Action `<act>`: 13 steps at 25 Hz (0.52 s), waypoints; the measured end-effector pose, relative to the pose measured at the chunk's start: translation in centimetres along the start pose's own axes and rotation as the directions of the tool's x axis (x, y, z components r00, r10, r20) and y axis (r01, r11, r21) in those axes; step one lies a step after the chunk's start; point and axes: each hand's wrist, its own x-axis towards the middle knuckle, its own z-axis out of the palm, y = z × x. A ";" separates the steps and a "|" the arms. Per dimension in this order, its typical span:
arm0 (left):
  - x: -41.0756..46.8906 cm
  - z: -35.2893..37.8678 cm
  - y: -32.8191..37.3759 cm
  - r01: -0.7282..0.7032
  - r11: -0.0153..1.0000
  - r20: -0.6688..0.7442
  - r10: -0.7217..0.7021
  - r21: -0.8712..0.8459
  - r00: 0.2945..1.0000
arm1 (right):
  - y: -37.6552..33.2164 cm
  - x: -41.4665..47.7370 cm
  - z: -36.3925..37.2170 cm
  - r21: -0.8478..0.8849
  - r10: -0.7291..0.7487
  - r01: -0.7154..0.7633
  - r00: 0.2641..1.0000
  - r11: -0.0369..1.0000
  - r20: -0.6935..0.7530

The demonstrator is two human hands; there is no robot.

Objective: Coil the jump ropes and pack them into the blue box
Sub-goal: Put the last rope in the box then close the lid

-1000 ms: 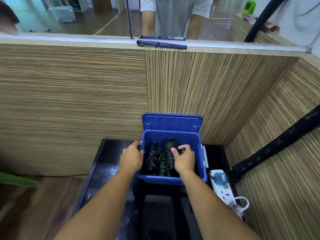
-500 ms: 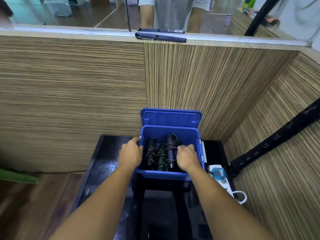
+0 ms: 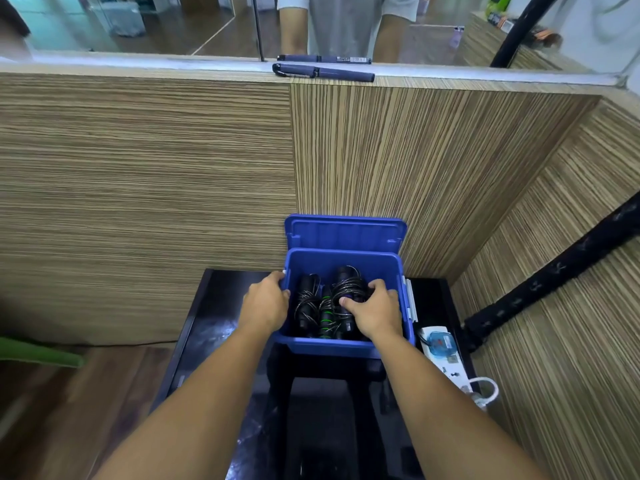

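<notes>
The blue box [image 3: 341, 347] sits on a black stand against the wood-panelled wall, its lid [image 3: 345, 233] standing up behind it. Inside lie several coiled black jump ropes, one on the left [image 3: 307, 303] and one with green bands [image 3: 326, 317] in the middle. My left hand [image 3: 266, 303] grips the box's left rim. My right hand [image 3: 374, 310] is inside the box, fingers closed around the right coiled rope [image 3: 349, 284], pressing it against the right wall. The rope's lower end is hidden under my hand.
A white power strip [image 3: 446, 358] with a blue plug lies right of the box on the black surface [image 3: 214, 327]. A black padded bar [image 3: 554, 275] slants along the right wall. Two dark pens [image 3: 323, 71] rest on the ledge above, where another person stands behind glass.
My right hand has shifted from the box's near right side onto the right coiled rope and closed on it. The left hand stays on the left rim.
</notes>
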 end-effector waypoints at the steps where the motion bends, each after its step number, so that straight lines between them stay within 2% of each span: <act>1: 0.0 -0.1 0.0 0.001 1.000 0.004 -0.001 0.005 1.000 | -0.1 -0.1 0.0 -0.048 -0.011 0.010 1.000 0.999 -0.028; 4: 0.2 -0.2 -0.1 -0.004 1.000 0.017 0.004 0.015 1.000 | -0.2 -0.4 -0.2 -0.303 -0.144 0.104 0.983 0.947 -0.114; 6: 0.3 -0.3 -0.1 -0.009 1.000 0.022 0.009 0.014 1.000 | -0.2 -0.6 -0.5 -0.393 -0.224 0.159 0.967 0.906 -0.125; 13: 0.4 -0.4 -0.2 0.000 0.999 0.040 -0.002 0.042 0.999 | 0.1 -1.3 -0.7 -0.312 -0.293 0.248 0.951 0.917 -0.103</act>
